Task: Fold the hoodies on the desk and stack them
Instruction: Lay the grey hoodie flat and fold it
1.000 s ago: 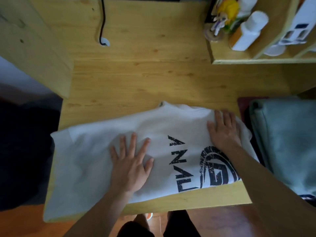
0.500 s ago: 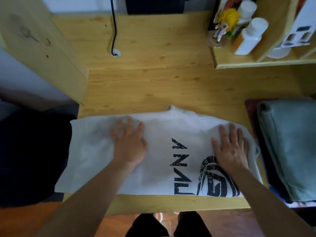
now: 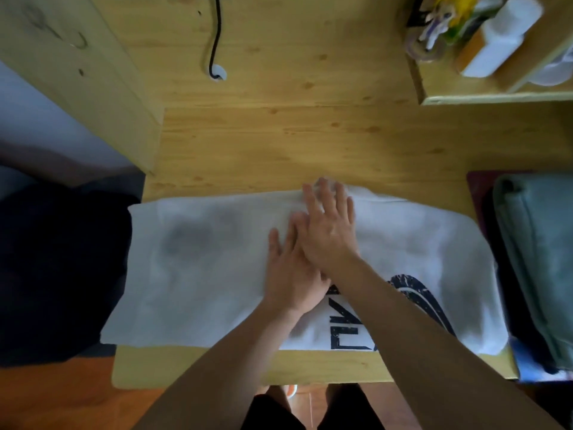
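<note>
A white hoodie (image 3: 198, 274) with black print lies flat across the front of the wooden desk (image 3: 279, 144), folded into a long band. My left hand (image 3: 290, 274) rests flat on its middle, fingers straight. My right hand (image 3: 328, 231) lies flat too, partly over the left hand's fingers, its fingertips reaching the hoodie's far edge. At the desk's right end sits a stack of folded garments with a grey-green hoodie (image 3: 539, 256) on top.
A wooden shelf (image 3: 496, 94) with white bottles (image 3: 499, 41) and a small figurine stands at the back right. A black cable (image 3: 215, 35) runs into a desk grommet. A wooden panel (image 3: 77, 72) rises on the left. Dark fabric (image 3: 59, 274) lies left of the desk.
Both hands have slid from the hoodie's outer parts to its middle. My right hand now overlaps my left. The hoodie's surface looks smoother.
</note>
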{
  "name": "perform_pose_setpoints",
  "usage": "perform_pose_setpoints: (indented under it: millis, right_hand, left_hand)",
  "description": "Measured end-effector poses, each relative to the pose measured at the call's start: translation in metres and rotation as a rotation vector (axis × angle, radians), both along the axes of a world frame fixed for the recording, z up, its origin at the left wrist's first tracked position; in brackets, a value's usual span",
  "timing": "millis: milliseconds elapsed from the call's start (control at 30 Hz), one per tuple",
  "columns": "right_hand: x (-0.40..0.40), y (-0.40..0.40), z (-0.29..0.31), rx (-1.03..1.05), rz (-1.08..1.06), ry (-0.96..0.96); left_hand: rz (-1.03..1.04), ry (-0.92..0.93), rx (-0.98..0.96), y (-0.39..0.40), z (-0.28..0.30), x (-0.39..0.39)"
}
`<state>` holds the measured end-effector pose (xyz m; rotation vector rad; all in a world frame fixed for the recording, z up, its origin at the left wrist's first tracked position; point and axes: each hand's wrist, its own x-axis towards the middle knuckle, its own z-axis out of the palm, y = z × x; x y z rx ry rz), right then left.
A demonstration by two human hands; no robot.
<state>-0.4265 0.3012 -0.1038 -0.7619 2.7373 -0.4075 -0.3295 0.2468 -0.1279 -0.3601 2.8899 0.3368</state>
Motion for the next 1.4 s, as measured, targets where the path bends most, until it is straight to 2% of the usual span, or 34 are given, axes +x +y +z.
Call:
perform_pose_setpoints:
  millis: [100, 233, 433, 567, 667, 833, 900, 967, 1033, 1133, 1167, 1233, 1300, 1367, 1400]
  right_hand:
    - [-0.017, -0.007, -0.028, 0.165, -0.006, 0.011]
    - [-0.014, -0.007, -0.034, 0.187, 0.011, 0.078]
    - [-0.003, -0.017, -0.016, 0.307, 0.028, 0.041]
    - [0.093, -0.015, 0.012, 0.174, 0.166, 0.120]
    - [0.136, 0.017, -0.007, 0.207, 0.111, 0.070]
    - [0.129, 0.038, -0.026, 0.234, 0.097, 0.064]
    - [0.132, 0.035, -0.027, 0.226, 0.095, 0.078]
    - [0.133, 0.036, -0.025, 0.237, 0.093, 0.074]
    - [0.132, 0.034, -0.027, 0.251, 0.084, 0.060]
    - [0.130, 0.031, -0.022, 0.171, 0.041, -0.007]
    - [0.131, 0.030, -0.016, 0.057, 0.017, -0.062]
    - [0.143, 0.025, 0.003, -0.290, -0.095, -0.212]
    - [0.168, 0.016, 0.023, -0.599, -0.199, -0.373]
    - [0.189, 0.011, 0.024, -0.713, -0.241, -0.475]
    - [0.195, 0.010, 0.017, -0.694, -0.260, -0.496]
  left_hand:
    - [0.153, -0.017, -0.092, -0.044, 0.004, 0.055]
    - [0.131, -0.025, -0.128, -0.087, 0.003, 0.137]
    - [0.201, -0.058, -0.101, -0.087, -0.002, 0.133]
    - [0.194, -0.047, -0.106, -0.089, -0.001, 0.135]
    - [0.196, -0.023, -0.099, -0.088, -0.002, 0.134]
    - [0.133, 0.064, -0.028, -0.111, -0.005, 0.149]
    - [0.172, 0.111, -0.016, -0.126, -0.003, 0.171]
    - [0.314, 0.056, -0.037, -0.137, 0.003, 0.197]
    - [0.585, -0.025, 0.042, -0.148, 0.003, 0.217]
    - [1.089, -0.045, 0.486, -0.162, 0.012, 0.226]
    - [1.235, -0.018, 0.564, -0.163, 0.016, 0.226]
    - [1.463, 0.062, 0.545, -0.152, 0.030, 0.222]
    - [1.619, 0.226, 0.621, -0.134, 0.046, 0.220]
    - [1.793, 0.324, 0.934, -0.120, 0.053, 0.217]
    - [1.874, 0.336, 1.116, -0.115, 0.054, 0.214]
